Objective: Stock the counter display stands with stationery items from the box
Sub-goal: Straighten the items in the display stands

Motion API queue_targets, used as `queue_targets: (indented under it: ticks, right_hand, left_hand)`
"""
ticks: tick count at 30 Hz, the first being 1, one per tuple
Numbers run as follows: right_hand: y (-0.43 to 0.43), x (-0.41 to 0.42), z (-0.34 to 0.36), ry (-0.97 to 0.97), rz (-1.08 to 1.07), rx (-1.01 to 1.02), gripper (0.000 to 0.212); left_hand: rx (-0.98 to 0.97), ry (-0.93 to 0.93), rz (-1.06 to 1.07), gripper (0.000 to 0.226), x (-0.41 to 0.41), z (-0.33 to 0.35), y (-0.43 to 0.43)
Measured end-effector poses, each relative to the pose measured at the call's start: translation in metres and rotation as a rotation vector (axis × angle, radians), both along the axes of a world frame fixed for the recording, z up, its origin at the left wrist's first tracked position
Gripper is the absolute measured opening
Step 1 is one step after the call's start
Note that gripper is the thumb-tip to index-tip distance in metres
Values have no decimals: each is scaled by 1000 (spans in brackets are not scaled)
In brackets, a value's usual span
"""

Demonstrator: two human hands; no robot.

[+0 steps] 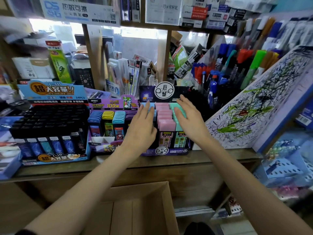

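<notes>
A dark purple display stand (pixel 165 151) sits on the wooden counter, filled with rows of pastel lead cases: blue, pink (pixel 165 116) and mint. My left hand (pixel 142 126) lies flat with straight fingers on the blue row at the stand's left side. Over the mint row at the right, my right hand (pixel 188 116) rests the same way, fingers spread. Neither hand holds anything. Below the counter stands an open cardboard box (pixel 128 209); its inside looks bare.
Left of the stand are a purple lead-case display (pixel 110 122) and a blue display of dark cases (pixel 50 126). A scribbled test pad (pixel 250 106) leans at the right. Marker pens (pixel 225 68) and packaged pens fill the shelf behind.
</notes>
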State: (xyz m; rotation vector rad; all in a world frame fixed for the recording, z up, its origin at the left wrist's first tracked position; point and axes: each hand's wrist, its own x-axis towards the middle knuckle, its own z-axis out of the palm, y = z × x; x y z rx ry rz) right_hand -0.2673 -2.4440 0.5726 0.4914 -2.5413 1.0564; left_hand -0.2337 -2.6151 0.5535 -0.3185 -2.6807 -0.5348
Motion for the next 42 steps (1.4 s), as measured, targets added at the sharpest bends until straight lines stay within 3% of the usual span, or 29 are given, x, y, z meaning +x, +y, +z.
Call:
queue_targets:
  ticks: [2, 5, 10, 16, 19, 23, 31, 34, 37, 39, 42]
  right_hand:
    - [-1, -4, 3, -21, 65, 129, 46]
    - [-2, -6, -1, -14, 92, 301, 44]
    - [0, -10, 4, -27, 112, 405, 45]
    - [0, -9, 7, -49, 131, 432, 46]
    - [7, -10, 6, -120, 152, 333, 47]
    - [7, -10, -1, -237, -26, -29, 54]
    - [8, -14, -6, -430, 12, -386, 57]
    - [3, -17, 0, -456, -1, -537, 57]
    - [-2, -16, -3, -422, -5, -574, 54]
    - [-1, -11, -10, -360, -18, -632, 50]
    - [-3, -3, -20, -317, -20, -661, 48]
  left_hand:
    - [-147, -2, 15, 63, -2, -1, -4]
    - [-215, 26, 70, 60, -3, -1, -6]
    - [-165, 54, 83, 43, -8, 10, -1]
    - [-226, 45, 82, 51, -6, 6, -1]
    - [-240, 20, 77, 55, -5, 7, -1]
    - [-224, 1, 82, 57, -4, 6, -1]
    - [-180, 15, 100, 58, -5, 0, 2]
    - [-50, 73, 73, 53, 1, -1, 3]
    - [363, 193, 58, 40, 18, -8, 11]
    - [668, 86, 69, 36, 28, -12, 23]
    - [864, -131, 60, 45, 27, -16, 38]
